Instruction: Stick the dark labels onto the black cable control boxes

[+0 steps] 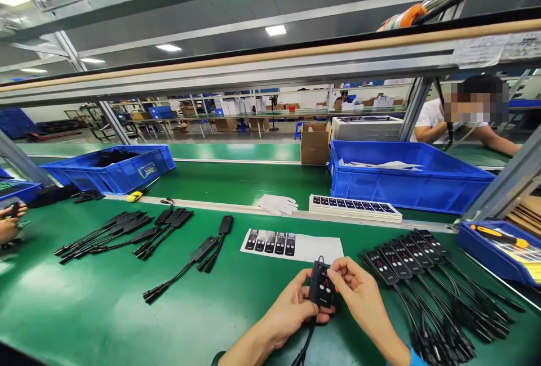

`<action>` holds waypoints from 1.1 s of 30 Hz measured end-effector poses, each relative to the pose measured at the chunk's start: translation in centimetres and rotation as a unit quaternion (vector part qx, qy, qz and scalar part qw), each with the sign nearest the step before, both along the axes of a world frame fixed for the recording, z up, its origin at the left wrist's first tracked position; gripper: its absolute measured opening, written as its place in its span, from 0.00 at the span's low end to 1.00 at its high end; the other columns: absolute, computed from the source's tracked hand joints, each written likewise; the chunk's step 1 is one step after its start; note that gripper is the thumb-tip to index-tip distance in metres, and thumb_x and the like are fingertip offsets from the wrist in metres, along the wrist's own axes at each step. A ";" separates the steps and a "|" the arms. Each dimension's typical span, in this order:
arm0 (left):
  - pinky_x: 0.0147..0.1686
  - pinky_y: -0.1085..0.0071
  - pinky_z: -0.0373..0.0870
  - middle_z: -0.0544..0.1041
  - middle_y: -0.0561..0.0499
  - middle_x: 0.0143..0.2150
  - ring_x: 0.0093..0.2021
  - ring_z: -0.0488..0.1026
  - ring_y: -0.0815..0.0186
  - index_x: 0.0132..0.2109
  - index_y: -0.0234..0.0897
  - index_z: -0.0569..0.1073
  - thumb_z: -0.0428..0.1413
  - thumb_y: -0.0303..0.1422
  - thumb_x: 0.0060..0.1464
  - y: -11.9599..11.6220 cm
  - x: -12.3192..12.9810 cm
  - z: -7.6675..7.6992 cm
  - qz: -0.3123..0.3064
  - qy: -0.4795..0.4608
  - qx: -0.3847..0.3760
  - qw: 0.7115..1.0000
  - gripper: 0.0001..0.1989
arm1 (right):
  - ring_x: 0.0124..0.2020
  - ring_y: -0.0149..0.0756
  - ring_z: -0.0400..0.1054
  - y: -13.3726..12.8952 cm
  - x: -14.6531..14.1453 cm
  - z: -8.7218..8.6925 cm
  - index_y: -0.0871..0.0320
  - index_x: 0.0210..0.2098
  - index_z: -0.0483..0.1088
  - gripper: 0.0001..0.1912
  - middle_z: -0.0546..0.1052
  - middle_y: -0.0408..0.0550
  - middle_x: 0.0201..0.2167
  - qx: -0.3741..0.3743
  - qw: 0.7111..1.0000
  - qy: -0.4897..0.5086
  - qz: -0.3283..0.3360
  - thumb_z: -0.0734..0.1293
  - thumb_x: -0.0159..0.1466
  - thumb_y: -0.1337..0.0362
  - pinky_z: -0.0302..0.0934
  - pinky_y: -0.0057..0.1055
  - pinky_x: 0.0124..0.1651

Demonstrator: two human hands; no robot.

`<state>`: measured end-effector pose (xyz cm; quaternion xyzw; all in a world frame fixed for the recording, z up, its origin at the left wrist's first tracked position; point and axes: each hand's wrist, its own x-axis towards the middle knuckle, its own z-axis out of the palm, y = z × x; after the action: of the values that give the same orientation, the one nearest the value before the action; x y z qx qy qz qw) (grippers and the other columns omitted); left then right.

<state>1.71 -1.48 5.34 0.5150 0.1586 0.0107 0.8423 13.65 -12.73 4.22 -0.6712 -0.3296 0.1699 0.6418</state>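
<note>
A black controller box [322, 286] with a printed face label, a wire loop on top and cables hanging below is held upright over the green table. My left hand [291, 304] wraps round its lower left side. The pinched fingertips of my right hand [353, 281] touch the label's upper right edge. Just behind lies a white label sheet [316, 248] with several black labels on its left part. On the right, several labelled controllers [397, 263] rest in an overlapping row, cables toward me. Several controllers without visible labels [203, 249] lie on the left.
Behind are a stack of label sheets [355, 217], a white glove [278, 204] and blue bins [406, 186] [127, 172]. A blue tray [486, 253] with a yellow-black cutter stands at right. Another person's hand [8, 225] shows at far left; a person [431, 124] sits at back right.
</note>
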 end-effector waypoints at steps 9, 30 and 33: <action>0.45 0.61 0.69 0.77 0.44 0.41 0.44 0.76 0.58 0.50 0.36 0.63 0.57 0.22 0.45 -0.3 -0.1 -0.3 -0.033 -0.008 -0.017 0.999 0.23 | 0.25 0.34 0.65 -0.1 -0.1 0.1 0.57 0.30 0.68 0.18 0.70 0.43 0.24 -0.013 1.000 0.023 -0.014 0.68 0.56 0.48 0.62 0.28 0.27; 0.50 0.56 0.67 0.75 0.43 0.44 0.47 0.75 0.58 0.51 0.36 0.62 0.60 0.36 0.51 -0.5 -0.1 -0.5 -0.060 -0.028 0.002 0.998 0.22 | 0.23 0.31 0.64 -0.1 0.1 -0.4 0.57 0.29 0.67 0.11 0.69 0.41 0.23 -0.025 0.999 0.026 -0.022 0.66 0.58 0.56 0.59 0.27 0.26; 0.50 0.56 0.67 0.75 0.43 0.43 0.47 0.75 0.58 0.51 0.36 0.62 0.60 0.36 0.51 -0.5 -0.1 -0.4 -0.059 -0.027 0.003 0.998 0.23 | 0.22 0.30 0.63 -0.1 0.1 -0.2 0.57 0.29 0.67 0.10 0.68 0.41 0.23 -0.033 0.999 0.027 -0.022 0.66 0.58 0.56 0.58 0.26 0.25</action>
<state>1.57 -2.01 4.95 0.5257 0.1050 -0.0246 0.8438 13.70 -12.85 3.98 -0.6943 -0.2915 0.1846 0.6316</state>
